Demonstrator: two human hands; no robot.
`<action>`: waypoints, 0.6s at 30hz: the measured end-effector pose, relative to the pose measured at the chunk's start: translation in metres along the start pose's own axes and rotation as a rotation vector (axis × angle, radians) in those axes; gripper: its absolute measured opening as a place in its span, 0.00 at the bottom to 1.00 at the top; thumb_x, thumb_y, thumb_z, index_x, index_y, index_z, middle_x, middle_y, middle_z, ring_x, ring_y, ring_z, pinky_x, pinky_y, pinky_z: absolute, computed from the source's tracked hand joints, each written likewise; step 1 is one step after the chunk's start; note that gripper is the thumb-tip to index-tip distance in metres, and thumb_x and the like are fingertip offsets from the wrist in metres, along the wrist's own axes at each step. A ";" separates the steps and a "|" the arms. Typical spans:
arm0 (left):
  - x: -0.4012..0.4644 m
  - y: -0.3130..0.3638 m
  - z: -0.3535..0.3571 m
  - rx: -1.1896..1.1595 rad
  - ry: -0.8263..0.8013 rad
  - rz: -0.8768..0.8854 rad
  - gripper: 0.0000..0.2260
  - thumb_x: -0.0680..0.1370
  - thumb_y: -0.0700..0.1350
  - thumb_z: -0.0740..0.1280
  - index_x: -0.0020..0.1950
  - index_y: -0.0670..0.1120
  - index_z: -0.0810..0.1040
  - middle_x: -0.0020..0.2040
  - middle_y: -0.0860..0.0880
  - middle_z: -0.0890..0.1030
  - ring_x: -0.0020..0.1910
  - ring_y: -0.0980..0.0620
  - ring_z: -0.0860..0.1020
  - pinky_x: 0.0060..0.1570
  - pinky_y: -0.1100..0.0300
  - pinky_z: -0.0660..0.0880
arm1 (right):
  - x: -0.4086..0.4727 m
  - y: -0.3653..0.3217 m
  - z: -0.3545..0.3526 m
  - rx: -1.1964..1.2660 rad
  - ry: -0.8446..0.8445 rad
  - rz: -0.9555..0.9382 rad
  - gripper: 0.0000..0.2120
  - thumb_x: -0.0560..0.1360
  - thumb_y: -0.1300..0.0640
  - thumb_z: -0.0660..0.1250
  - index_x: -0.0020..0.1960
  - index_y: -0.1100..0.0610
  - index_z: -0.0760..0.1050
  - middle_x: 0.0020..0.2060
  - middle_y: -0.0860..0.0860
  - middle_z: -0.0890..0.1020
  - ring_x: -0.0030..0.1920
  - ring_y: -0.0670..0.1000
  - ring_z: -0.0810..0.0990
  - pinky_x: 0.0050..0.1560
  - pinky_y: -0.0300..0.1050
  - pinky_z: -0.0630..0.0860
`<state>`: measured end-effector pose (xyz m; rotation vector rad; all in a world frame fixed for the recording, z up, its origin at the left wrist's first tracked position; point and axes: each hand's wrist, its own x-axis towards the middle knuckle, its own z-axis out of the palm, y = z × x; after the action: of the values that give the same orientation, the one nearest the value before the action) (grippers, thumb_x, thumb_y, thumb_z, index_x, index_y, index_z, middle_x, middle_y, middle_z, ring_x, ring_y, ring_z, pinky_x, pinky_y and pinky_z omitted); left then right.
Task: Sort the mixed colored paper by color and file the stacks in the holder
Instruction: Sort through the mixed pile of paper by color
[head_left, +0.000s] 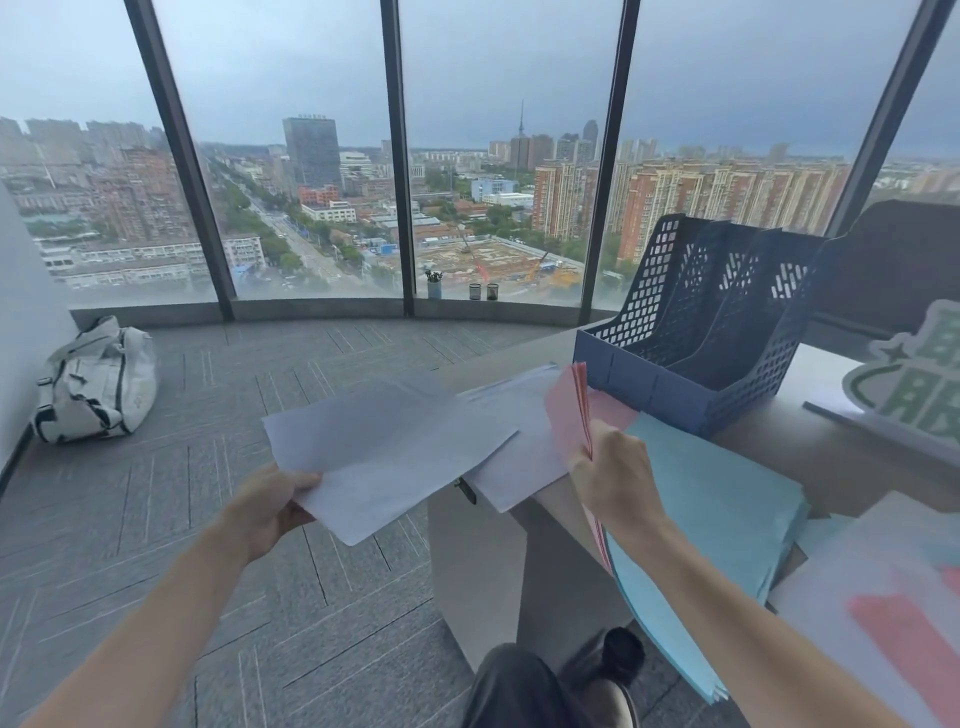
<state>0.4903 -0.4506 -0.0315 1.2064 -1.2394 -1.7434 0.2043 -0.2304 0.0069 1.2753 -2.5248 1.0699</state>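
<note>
White sheets (384, 447) are pinched in the left hand (270, 512), pink sheets (569, 410) gripped upright in the right hand (610, 467) (colours kept apart); the holder (691, 332) stands empty on the counter (810, 441).

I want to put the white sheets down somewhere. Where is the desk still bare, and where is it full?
Bare desk shows between the blue holder and the green-and-white sign. The holder's slots look empty. The near edge is crowded: white sheets, the pink stack in the right hand, blue paper. The left hand holds its sheets above the floor.
</note>
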 end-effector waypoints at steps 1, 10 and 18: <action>-0.002 0.001 0.003 0.012 -0.015 -0.001 0.12 0.80 0.31 0.62 0.62 0.40 0.74 0.53 0.44 0.81 0.48 0.45 0.80 0.33 0.55 0.82 | 0.000 0.001 -0.004 0.013 0.027 -0.002 0.13 0.76 0.65 0.58 0.34 0.60 0.61 0.28 0.54 0.70 0.33 0.58 0.67 0.29 0.40 0.60; -0.010 0.011 0.070 0.116 -0.174 0.010 0.08 0.80 0.31 0.62 0.53 0.42 0.77 0.48 0.43 0.82 0.45 0.44 0.81 0.32 0.55 0.82 | -0.001 -0.004 -0.023 0.004 0.025 -0.046 0.14 0.78 0.63 0.58 0.34 0.59 0.63 0.30 0.53 0.71 0.33 0.56 0.69 0.29 0.43 0.61; 0.006 0.007 0.131 0.127 -0.291 0.008 0.09 0.80 0.31 0.61 0.57 0.40 0.76 0.51 0.43 0.82 0.46 0.44 0.82 0.36 0.54 0.83 | -0.005 -0.011 -0.014 -0.064 -0.054 -0.048 0.18 0.79 0.63 0.58 0.33 0.54 0.58 0.29 0.48 0.65 0.29 0.50 0.65 0.26 0.41 0.56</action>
<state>0.3652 -0.4155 -0.0105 1.0398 -1.5411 -1.9085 0.2134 -0.2225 0.0212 1.3578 -2.5308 0.9495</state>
